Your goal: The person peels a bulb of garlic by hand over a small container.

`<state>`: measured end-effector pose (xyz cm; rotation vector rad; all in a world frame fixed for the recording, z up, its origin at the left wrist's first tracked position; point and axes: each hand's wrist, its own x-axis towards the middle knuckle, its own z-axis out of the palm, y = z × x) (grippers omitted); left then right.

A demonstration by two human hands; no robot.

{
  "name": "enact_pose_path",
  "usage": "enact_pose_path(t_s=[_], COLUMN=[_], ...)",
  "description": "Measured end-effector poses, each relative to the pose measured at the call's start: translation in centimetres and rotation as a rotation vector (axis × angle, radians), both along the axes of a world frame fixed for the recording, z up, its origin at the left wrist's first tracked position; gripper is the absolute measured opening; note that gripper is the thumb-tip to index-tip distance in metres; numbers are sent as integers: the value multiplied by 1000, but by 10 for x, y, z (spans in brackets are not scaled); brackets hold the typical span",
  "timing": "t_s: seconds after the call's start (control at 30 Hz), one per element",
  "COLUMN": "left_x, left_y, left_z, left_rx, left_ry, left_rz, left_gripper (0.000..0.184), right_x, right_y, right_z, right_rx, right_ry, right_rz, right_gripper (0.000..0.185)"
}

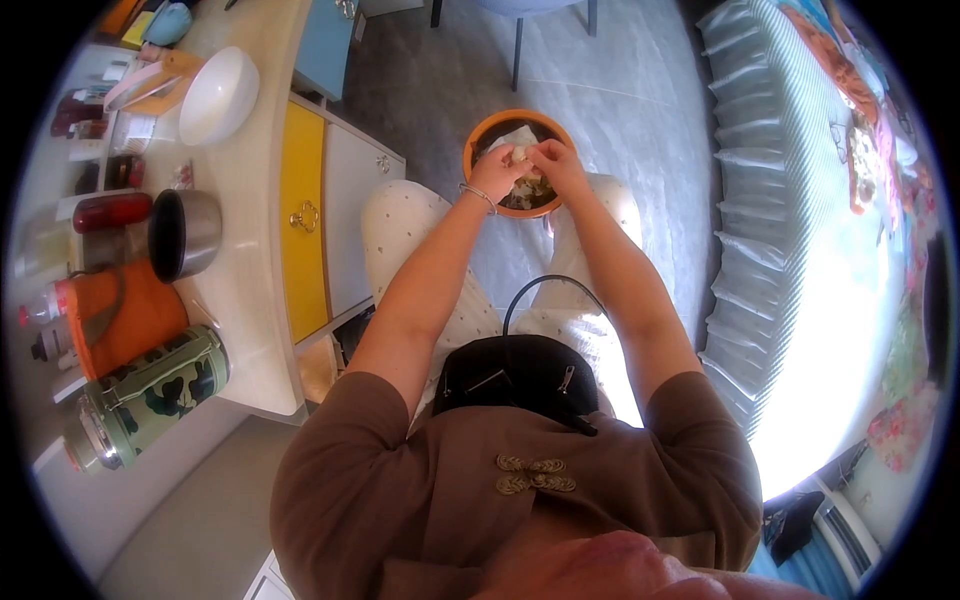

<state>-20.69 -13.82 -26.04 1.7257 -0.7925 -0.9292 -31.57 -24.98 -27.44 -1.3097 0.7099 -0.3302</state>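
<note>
My left hand (493, 173) and my right hand (559, 166) meet over an orange bin (467, 150). Between their fingertips is a small whitish piece (519, 155) that looks like a garlic bulb; it is partly hidden by the fingers. The fingers of both hands are closed on it. Inside the bin, below the hands, lie a crumpled white tissue (516, 138) and pale scraps on a dark bottom. A thin bracelet (478, 197) circles my left wrist. A black bag (515, 375) rests on my lap.
On the left, a counter (255, 230) holds a white bowl (219, 96), a metal pot (187, 235) and a camouflage flask (165, 385). Below are cabinets with a yellow door (303, 220). A bed with a striped cover (775, 260) stands right, a chair (520, 8) ahead.
</note>
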Motion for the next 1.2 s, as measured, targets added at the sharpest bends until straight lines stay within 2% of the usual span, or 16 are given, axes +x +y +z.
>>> enact_pose_path(t_s=[0.13,0.2,0.33,0.4,0.53,0.73,0.8,0.93,0.97,1.03,1.1,1.13,1.2], left_x=[-3,-6,-4,-7,-3,5,8,10,11,14,15,15,14], left_y=[2,3,2,2,-5,-7,-7,-3,-3,-3,-3,-2,-1], left_z=[4,-1,-4,1,-29,-23,-28,-22,-25,-25,-25,-24,-22], left_rx=[36,-64,-1,-12,-45,-72,-39,12,6,-1,44,44,31], left_ry=[-35,52,44,46,73,338,214,246,246,245,228,228,236], left_rz=[-30,-7,-42,-23,6,-21,74,161,174,187,194,195,204], left_gripper=[37,37,37,38,38,42,42,44,43,42,42,42,43], right_x=[3,2,0,1,2,0,2,3,0,0,1,0,0], right_y=[-1,-2,-3,-3,-4,-9,-7,-14,-21,-22,-15,-12,-7], right_z=[-12,-9,-6,-13,-17,-22,-26,-77,-93,-94,-90,-76,-37], right_rx=[-103,-176,-301,-282,-209,-216,-23,103,-286,-674,-505,-506,-136], right_ry=[42,46,139,113,148,323,186,139,287,426,459,459,452], right_rz=[-58,-25,-9,-75,-128,-134,-229,-235,19,280,18,19,-21], right_gripper=[16,18,20,22,22,23,27,25,24,24,24,24,32])
